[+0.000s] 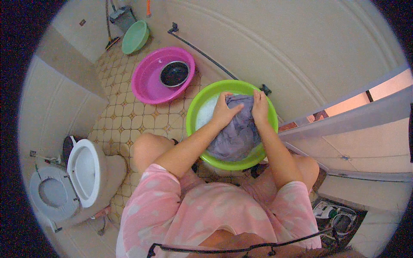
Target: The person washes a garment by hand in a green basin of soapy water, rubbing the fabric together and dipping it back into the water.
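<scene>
A wet grey-purple cloth or garment (237,138) lies bunched in a lime-green plastic basin (210,91) between my knees. Whitish, sudsy water (205,113) shows at the basin's left side. My left hand (225,109) grips the cloth near its far edge, the thumb lying over the fabric. Opposite it, my right hand (260,108) pinches the cloth's far right edge close to the basin's rim. The cloth's far part is raised between both hands, while its near part rests in the basin. Some fingers are hidden behind the fabric.
Beyond the green basin stands a pink tub (145,82) holding a dark round bowl (174,74). Farther back are a pale green basin (135,37), a dustpan (122,17) and a broom (112,43). A toilet (85,171) is at left; a dark rail (203,54) runs along the wall.
</scene>
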`<move>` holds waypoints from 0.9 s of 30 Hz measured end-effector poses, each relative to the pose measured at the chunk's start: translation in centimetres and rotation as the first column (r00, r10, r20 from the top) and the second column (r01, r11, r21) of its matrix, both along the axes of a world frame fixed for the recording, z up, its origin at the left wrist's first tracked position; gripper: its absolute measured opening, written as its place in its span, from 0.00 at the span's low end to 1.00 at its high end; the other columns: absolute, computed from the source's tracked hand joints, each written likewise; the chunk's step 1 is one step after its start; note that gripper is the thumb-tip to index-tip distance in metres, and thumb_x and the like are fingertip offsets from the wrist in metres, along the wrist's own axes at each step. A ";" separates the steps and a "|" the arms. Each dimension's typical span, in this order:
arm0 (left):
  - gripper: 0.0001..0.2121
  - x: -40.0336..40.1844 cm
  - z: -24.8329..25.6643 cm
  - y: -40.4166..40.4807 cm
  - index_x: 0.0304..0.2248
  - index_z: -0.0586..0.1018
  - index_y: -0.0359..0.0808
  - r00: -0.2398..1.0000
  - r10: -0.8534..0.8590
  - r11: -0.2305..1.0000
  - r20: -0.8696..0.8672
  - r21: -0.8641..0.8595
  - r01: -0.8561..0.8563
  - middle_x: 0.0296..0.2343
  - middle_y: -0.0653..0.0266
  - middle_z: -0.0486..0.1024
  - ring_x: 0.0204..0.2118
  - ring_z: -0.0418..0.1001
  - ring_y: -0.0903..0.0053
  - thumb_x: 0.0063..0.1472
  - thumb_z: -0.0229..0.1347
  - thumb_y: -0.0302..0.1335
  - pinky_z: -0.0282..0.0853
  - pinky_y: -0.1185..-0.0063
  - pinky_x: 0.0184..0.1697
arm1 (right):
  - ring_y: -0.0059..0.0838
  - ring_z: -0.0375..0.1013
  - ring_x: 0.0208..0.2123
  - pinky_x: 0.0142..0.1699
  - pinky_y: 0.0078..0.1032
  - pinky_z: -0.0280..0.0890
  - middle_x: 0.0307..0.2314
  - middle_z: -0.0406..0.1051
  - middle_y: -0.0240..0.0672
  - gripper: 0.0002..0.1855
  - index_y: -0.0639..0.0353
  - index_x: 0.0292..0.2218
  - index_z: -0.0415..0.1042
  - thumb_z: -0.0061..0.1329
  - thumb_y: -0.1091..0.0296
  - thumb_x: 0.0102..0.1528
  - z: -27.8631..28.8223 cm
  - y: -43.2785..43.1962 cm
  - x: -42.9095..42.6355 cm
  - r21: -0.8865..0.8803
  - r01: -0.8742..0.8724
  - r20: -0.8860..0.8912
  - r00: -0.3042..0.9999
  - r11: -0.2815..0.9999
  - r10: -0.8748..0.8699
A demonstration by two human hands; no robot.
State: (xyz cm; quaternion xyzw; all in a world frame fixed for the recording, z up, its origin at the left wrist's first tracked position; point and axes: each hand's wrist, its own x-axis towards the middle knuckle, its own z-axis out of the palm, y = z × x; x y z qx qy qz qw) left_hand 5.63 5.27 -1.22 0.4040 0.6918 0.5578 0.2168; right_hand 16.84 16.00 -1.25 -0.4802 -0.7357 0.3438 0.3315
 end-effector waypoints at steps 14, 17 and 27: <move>0.21 -1.3 -8.0 1.1 0.45 0.60 0.30 0.960 -0.215 0.825 -0.177 -0.559 0.082 0.37 0.39 0.66 0.41 0.64 0.51 0.49 0.44 0.23 0.59 0.66 0.45 | 0.53 0.64 0.40 0.43 0.40 0.59 0.36 0.64 0.57 0.25 0.64 0.45 0.55 0.44 0.65 0.47 -8.5 -0.8 0.2 -0.127 -0.250 0.504 0.817 0.960 0.280; 0.21 -1.5 -8.6 1.0 0.44 0.62 0.28 0.981 -0.130 0.847 -0.146 -0.531 0.033 0.37 0.40 0.66 0.42 0.64 0.53 0.48 0.45 0.25 0.59 0.68 0.45 | 0.52 0.64 0.40 0.43 0.39 0.59 0.36 0.64 0.57 0.23 0.65 0.44 0.57 0.43 0.66 0.47 -8.3 -0.9 -1.2 -0.116 -0.223 0.461 0.851 0.968 0.252; 0.20 -1.1 -6.0 1.6 0.42 0.68 0.35 0.640 0.102 0.993 0.762 -0.119 -0.017 0.38 0.59 0.68 0.38 0.66 0.68 0.54 0.48 0.40 0.62 0.72 0.42 | 0.52 0.67 0.33 0.39 0.39 0.61 0.30 0.68 0.53 0.23 0.61 0.44 0.61 0.39 0.56 0.50 -3.8 -3.9 -2.2 -0.106 -0.214 0.132 0.965 0.971 0.227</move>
